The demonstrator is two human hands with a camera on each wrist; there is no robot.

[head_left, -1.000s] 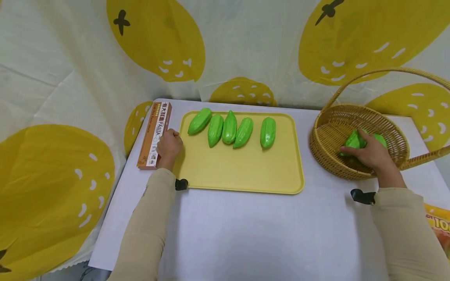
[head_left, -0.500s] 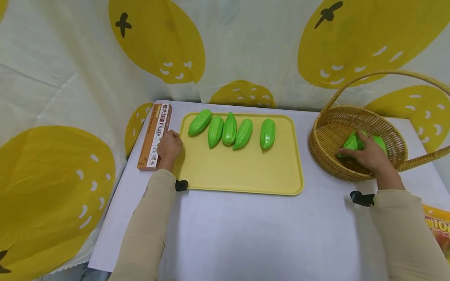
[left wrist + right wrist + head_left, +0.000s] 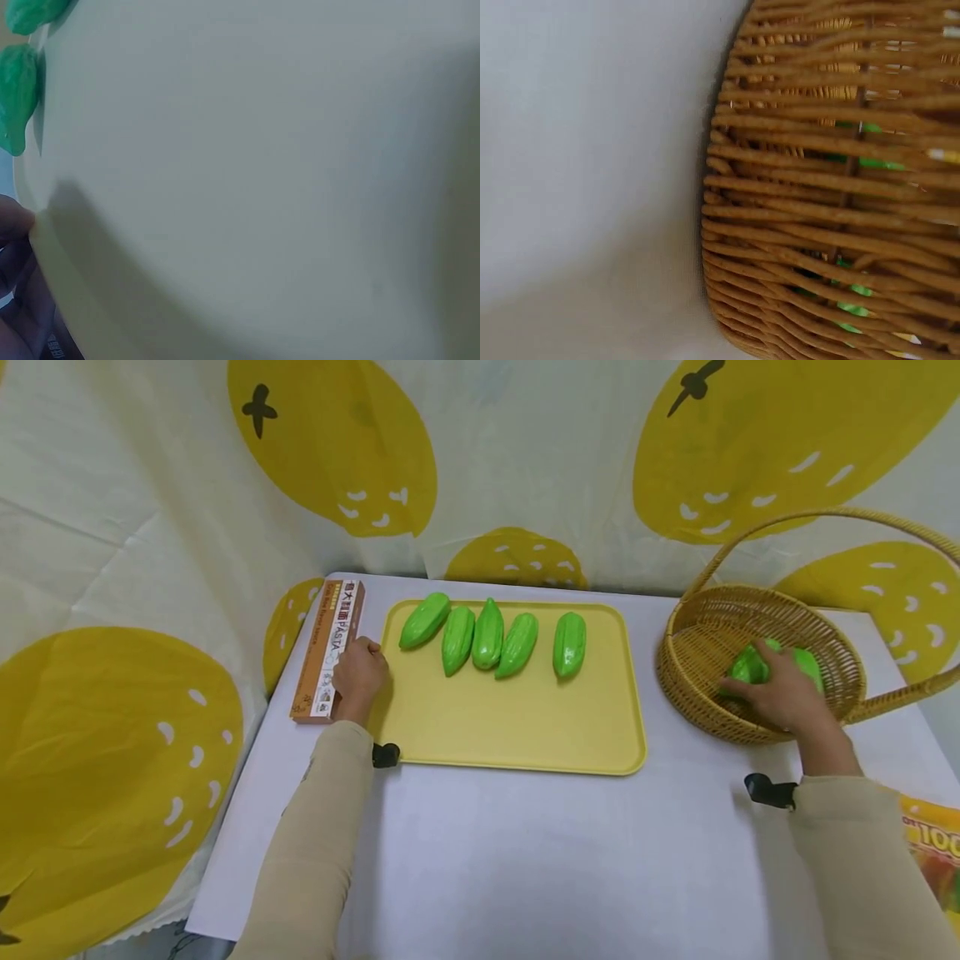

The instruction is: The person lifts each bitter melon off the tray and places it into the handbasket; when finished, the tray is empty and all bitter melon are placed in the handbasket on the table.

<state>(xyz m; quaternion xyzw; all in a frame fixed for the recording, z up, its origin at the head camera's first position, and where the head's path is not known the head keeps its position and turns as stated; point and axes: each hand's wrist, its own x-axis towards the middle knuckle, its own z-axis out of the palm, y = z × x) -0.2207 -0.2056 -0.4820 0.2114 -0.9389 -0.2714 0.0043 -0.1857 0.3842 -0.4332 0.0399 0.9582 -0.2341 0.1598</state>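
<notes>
My left hand [image 3: 361, 668] pinches the left rim of a yellow tray [image 3: 510, 735]; the left wrist view shows its thumb and fingers [image 3: 15, 217] at the tray's edge. Along the tray's far side lie several bright green, ridged star fruits [image 3: 487, 635], one a little apart on the right. At the right stands a wicker basket [image 3: 693, 697] with a tall handle. Inside it my right hand [image 3: 787, 689] grips a green star fruit [image 3: 742, 670], and more green [image 3: 808, 665] shows behind the hand. In the right wrist view the basket's wall [image 3: 825, 210] hides that hand.
A pasta box [image 3: 321, 652] lies left of the tray, close to my left hand. The basket handle [image 3: 832, 512] arches behind and right of my right hand. A yellow-orange packet [image 3: 933, 831] sits at the table's right edge. A patterned cloth [image 3: 510, 460] hangs behind.
The view shifts slightly. My right hand stays at the green star fruit in the basket with barely any movement, and my left hand keeps its place on the tray's rim.
</notes>
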